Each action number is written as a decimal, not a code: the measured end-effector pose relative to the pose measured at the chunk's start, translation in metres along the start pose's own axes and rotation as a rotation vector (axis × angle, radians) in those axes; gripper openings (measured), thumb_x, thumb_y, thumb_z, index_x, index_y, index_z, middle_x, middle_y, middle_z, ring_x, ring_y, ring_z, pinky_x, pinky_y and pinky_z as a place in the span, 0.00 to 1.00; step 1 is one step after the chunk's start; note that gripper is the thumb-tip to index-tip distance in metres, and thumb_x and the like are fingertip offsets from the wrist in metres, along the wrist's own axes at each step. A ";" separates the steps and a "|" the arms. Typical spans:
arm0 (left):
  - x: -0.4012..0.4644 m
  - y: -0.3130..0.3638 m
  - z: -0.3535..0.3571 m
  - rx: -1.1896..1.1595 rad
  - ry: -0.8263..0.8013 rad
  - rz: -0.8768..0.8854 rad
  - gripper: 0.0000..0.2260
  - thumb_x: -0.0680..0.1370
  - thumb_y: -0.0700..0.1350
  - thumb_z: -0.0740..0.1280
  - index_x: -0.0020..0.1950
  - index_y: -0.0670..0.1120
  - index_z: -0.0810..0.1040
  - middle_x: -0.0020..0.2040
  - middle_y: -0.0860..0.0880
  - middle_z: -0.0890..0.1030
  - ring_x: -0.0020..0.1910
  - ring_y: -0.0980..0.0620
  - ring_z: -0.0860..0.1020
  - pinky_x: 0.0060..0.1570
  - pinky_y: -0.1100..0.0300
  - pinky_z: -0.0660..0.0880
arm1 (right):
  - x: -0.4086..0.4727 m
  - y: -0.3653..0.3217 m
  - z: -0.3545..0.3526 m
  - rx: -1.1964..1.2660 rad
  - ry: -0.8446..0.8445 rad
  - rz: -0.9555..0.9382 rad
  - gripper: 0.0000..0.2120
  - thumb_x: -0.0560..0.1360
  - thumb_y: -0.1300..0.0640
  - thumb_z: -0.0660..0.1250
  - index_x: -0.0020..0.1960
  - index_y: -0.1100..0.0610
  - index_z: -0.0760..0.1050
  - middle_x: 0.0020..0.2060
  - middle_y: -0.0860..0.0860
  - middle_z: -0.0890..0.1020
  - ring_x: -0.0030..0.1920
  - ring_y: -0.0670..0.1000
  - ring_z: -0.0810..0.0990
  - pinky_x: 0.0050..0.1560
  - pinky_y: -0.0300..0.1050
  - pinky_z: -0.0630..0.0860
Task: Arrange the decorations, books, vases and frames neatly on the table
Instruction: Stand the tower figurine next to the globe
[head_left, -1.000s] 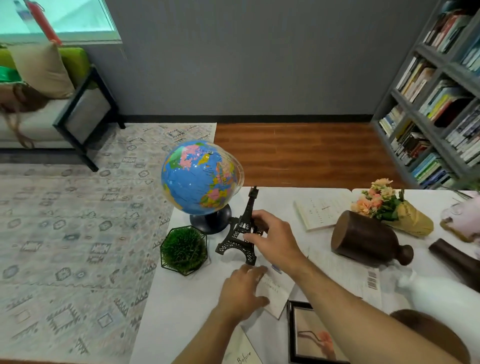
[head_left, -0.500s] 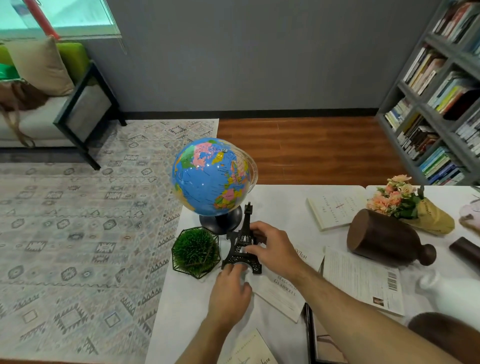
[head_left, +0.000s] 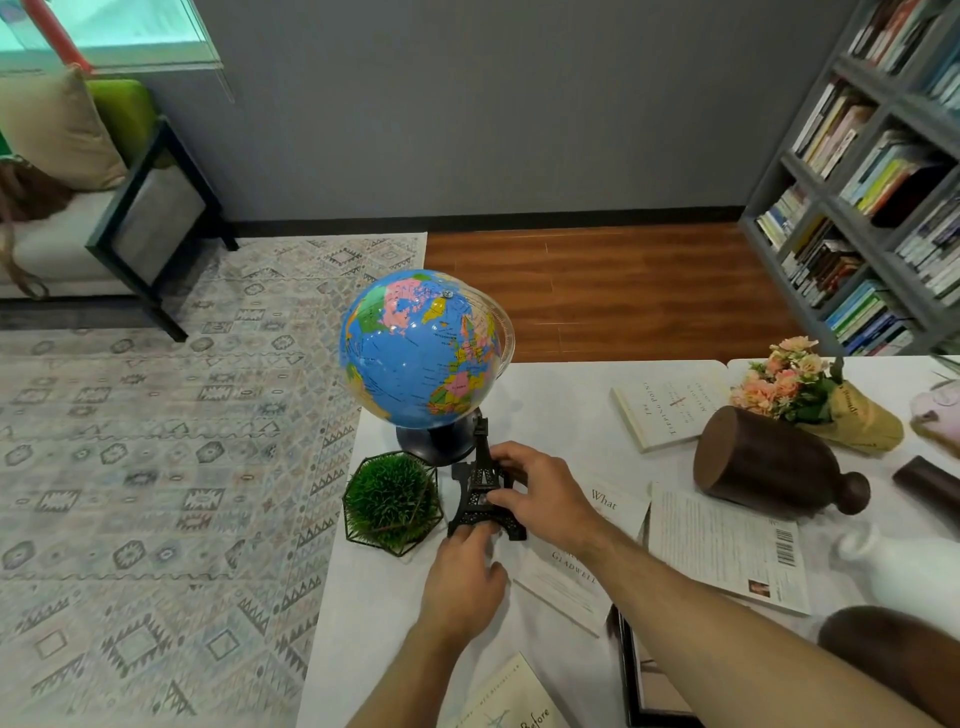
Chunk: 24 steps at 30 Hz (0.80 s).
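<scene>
Gripping the tower model (head_left: 483, 488) about its middle, the right hand (head_left: 540, 493) is curling fingers and thumb round the dark lattice, the forearm reaching in from the near right corner of the table (head_left: 561, 415). The left hand (head_left: 462, 577) is lying flat on the cloth, its straight fingertips touching the model's base, grasping nothing. The model is standing upright near the table's left edge, just beside the globe (head_left: 421, 348) behind it and the wire planter (head_left: 392, 501) to its left.

Containers:
- Wire planter, hexagonal, holding a ball of green grass, sitting close to the left edge.
- Dark wooden vase (head_left: 769, 467), lying on its side toward the far right, mouth pointing right; whether anything is in it cannot be told.
- Paper-wrapped bouquet (head_left: 810, 395), pink and peach flowers, lying behind that vase near the far edge.
- White vase (head_left: 904, 566), lying near the right edge, blurred.

Books: one closed by the far edge (head_left: 665, 410); one under the right wrist (head_left: 576, 566); one face down beside it (head_left: 727, 551); one at the near edge (head_left: 509, 706). A black frame (head_left: 631, 670) is lying at the near edge, partly under the right forearm.
</scene>
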<state>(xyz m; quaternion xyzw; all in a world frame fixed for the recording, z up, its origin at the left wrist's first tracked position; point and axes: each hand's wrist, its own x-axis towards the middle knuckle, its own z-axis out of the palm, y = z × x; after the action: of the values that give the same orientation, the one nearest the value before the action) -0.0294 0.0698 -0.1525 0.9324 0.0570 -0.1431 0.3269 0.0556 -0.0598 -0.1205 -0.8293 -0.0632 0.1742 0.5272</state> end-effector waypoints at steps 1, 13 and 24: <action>0.000 0.000 0.000 0.003 -0.002 -0.001 0.21 0.76 0.42 0.63 0.69 0.49 0.72 0.62 0.49 0.76 0.60 0.49 0.73 0.60 0.54 0.73 | 0.000 0.000 0.000 -0.011 -0.001 -0.005 0.22 0.71 0.63 0.74 0.62 0.47 0.78 0.56 0.47 0.84 0.58 0.44 0.81 0.56 0.38 0.79; 0.000 0.034 -0.006 -0.015 0.079 0.128 0.13 0.78 0.42 0.61 0.60 0.48 0.79 0.54 0.50 0.80 0.51 0.53 0.77 0.52 0.56 0.77 | -0.008 -0.009 -0.018 -0.089 -0.010 -0.060 0.25 0.72 0.65 0.73 0.66 0.50 0.75 0.61 0.47 0.81 0.62 0.44 0.78 0.65 0.36 0.71; 0.020 0.141 0.013 -0.088 0.041 0.321 0.13 0.78 0.42 0.62 0.60 0.49 0.78 0.53 0.52 0.77 0.51 0.53 0.76 0.51 0.61 0.72 | -0.037 -0.026 -0.133 -0.223 0.270 -0.110 0.16 0.78 0.66 0.67 0.61 0.49 0.78 0.47 0.41 0.81 0.50 0.39 0.80 0.51 0.27 0.75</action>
<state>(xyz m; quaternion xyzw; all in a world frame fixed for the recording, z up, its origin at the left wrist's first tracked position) 0.0144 -0.0477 -0.0848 0.9170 -0.0798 -0.0673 0.3850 0.0706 -0.1720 -0.0379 -0.8938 -0.0559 0.0240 0.4442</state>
